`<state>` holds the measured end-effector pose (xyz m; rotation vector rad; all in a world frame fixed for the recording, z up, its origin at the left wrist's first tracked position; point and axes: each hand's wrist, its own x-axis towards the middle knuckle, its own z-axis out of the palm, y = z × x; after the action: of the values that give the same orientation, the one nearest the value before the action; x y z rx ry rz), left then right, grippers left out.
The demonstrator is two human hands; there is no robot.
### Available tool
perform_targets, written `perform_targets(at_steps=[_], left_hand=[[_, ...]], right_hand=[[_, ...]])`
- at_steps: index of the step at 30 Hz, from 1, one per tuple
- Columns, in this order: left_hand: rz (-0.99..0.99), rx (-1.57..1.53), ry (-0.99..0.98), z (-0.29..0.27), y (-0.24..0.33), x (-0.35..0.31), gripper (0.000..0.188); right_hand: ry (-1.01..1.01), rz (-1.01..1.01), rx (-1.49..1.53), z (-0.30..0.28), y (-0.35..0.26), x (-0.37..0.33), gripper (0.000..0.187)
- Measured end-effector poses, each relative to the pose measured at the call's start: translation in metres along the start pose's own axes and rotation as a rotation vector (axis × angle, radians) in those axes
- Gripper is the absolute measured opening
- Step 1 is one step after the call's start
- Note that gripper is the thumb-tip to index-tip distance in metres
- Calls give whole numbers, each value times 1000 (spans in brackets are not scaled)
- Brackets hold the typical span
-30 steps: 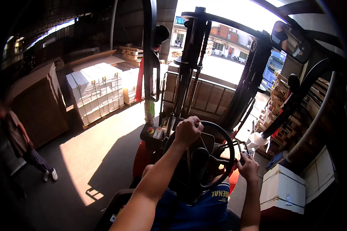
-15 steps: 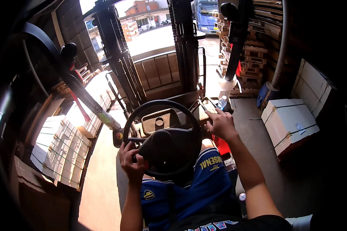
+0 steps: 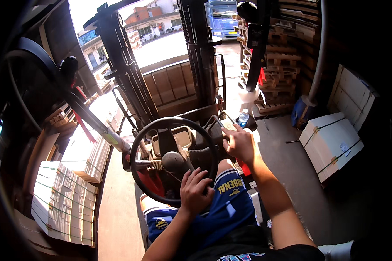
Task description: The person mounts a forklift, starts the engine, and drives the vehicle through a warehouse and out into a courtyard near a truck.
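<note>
I sit behind the black steering wheel (image 3: 138, 178) of a forklift. At the wheel's lower right, my left hand (image 3: 196, 191) is closed over the rim, its fingers bent and the palm covering what lies beneath. My right hand (image 3: 241, 145) is closed on a control lever (image 3: 221, 122) to the right of the wheel; its fingertips partly hide the grip. Just beyond that hand stands a clear plastic bottle (image 3: 243, 117). Ahead rises the black mast (image 3: 133, 74), with a brown panelled load (image 3: 165, 85) behind it.
Strapped stacks of pale boards (image 3: 63, 202) line the left side. To the right are a strapped pale block (image 3: 331, 145), a grey pole (image 3: 316, 61) and piled wooden pallets (image 3: 281, 71). A blue truck (image 3: 222, 19) stands outside, beyond the bright opening.
The wheel has turned, and my left hand has travelled from its left side to the lower right. My right hand stays at the levers. The surroundings have shifted slightly in view.
</note>
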<state>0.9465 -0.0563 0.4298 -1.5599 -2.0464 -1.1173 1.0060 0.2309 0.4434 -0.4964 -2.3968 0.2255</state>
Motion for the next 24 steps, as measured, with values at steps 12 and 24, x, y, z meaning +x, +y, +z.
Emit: perform_targets(at_steps=[12,24], left_hand=[[205,89,64,111,-219,273,28],[-181,255,109,91,-513,500,29]], right_hand=[[8,-21,-139,142,58,191,47],[-159,106,-115,291,103,387,52]])
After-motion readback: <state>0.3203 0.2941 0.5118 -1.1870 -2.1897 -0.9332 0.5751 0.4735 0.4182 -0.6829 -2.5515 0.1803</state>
